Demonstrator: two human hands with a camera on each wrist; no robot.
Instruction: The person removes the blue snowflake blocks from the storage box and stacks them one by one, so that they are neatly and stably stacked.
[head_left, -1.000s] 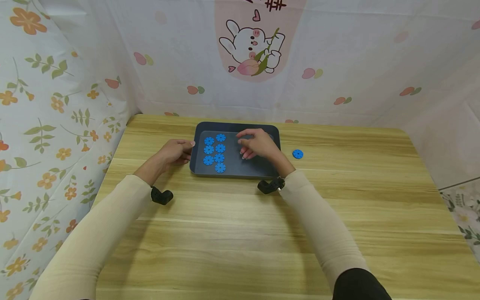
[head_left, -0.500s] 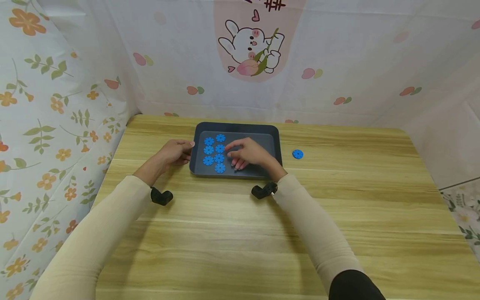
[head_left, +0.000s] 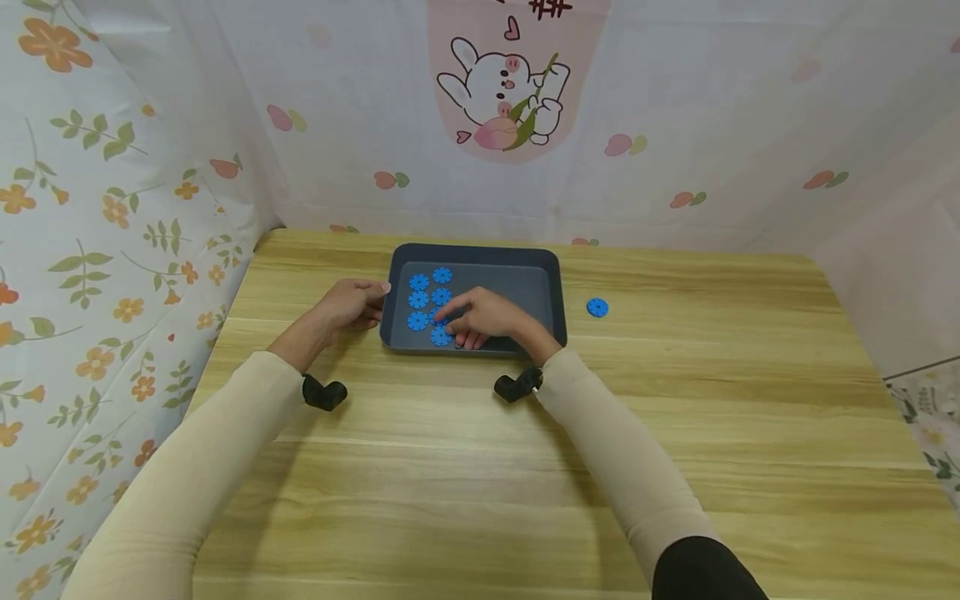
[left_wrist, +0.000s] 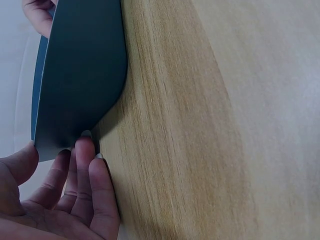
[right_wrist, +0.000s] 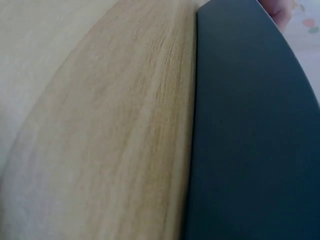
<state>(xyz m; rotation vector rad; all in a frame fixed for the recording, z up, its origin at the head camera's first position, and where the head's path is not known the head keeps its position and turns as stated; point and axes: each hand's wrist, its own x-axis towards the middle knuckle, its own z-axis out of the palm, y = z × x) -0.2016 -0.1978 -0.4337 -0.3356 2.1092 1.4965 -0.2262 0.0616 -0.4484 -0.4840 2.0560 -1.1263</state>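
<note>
A dark grey rectangular tray (head_left: 517,279) lies on the wooden table. Several blue notched discs (head_left: 417,299) lie flat in two columns in its left part. My left hand (head_left: 348,304) holds the tray's left end; in the left wrist view its thumb (left_wrist: 22,162) is at the rim and its fingers are against the outer wall. Over the tray is my right hand (head_left: 487,318), index finger and thumb at the lower discs of the right column, partly covering one. Whether they touch a disc, I cannot tell.
One more blue disc (head_left: 597,307) lies on the table (head_left: 480,467), right of the tray. A patterned cloth (head_left: 637,108) hangs behind the table, and a floral cloth (head_left: 97,275) hangs along the left side.
My right hand has moved left and toward me over the tray, from its bare right part to the lower discs. The left hand and the discs look unmoved.
</note>
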